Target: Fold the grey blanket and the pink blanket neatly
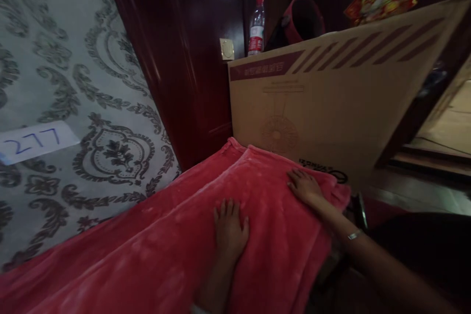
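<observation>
A pink-red plush blanket (176,255) lies spread over a raised surface, with folds running along its length on the wall side. My left hand (230,230) rests flat on the middle of it, fingers apart. Nearer the far right corner, my right hand (304,185) also lies on the blanket, palm down with the fingers stretched out. Neither hand grips the cloth. A bracelet (353,235) circles my right wrist. What the blanket covers is hidden.
A large cardboard box (324,103) stands just beyond the blanket's far end. On it are a red-capped bottle (256,29) and a red-rimmed round object (303,17). Patterned wall (110,152) carries a paper marked 277 (39,141). Dark red wood panelling (191,59) stands behind.
</observation>
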A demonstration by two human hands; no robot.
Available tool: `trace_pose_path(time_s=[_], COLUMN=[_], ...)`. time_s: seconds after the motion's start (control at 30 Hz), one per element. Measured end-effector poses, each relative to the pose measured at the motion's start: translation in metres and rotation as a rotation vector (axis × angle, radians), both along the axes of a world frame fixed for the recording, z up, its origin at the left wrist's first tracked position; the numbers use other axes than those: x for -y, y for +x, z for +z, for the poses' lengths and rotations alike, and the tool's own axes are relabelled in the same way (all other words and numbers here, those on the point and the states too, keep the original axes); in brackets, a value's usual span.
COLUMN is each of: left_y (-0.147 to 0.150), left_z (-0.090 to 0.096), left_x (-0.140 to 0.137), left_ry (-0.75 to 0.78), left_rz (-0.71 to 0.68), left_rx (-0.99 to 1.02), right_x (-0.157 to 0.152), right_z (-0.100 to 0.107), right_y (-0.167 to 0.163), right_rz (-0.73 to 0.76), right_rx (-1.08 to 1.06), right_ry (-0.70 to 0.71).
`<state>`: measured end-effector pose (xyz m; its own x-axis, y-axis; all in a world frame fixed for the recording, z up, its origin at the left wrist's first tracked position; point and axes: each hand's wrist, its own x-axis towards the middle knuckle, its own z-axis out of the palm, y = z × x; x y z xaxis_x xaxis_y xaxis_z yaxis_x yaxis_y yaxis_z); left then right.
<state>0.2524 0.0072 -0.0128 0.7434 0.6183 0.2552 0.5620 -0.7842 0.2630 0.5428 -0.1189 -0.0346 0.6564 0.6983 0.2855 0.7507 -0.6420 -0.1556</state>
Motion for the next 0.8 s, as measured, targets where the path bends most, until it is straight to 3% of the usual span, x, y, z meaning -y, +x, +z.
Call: trace_pose_path(time_s=[0.13,0.27,0.4,0.53,0.67,0.8], left_y=[0.001,0.003,0.007,0.006,-0.001,-0.01], left_z=[0.001,0.002,0.007,0.013,0.02,0.025], left_x=[-0.005,-0.003,0.024,0.07,0.1,0.109], left_ry=[0.022,0.041,0.049,-0.059,-0.131,-0.114], left_rz=[-0.127,-0.272,-0.362,-0.387,-0.359,-0.362], left_rx=[0.062,0.14,0.104,-0.065,-0.179,-0.175], right_x=[0.068,0.103,0.105,0.093,0.086,0.087], right_z=[-0.009,0.0,0.018,0.03,0.031,0.024], right_y=[0.006,0.008,0.007,0.007,0.008,0.008], right_rz=[-0.175,-0.36,-0.386,-0.402,-0.474,-0.49], right_rx=[0.071,-0.042,-0.174,-0.286,-0.336,-0.339], right_ry=[0.259,0.401,0.37,0.288,0.239,0.228])
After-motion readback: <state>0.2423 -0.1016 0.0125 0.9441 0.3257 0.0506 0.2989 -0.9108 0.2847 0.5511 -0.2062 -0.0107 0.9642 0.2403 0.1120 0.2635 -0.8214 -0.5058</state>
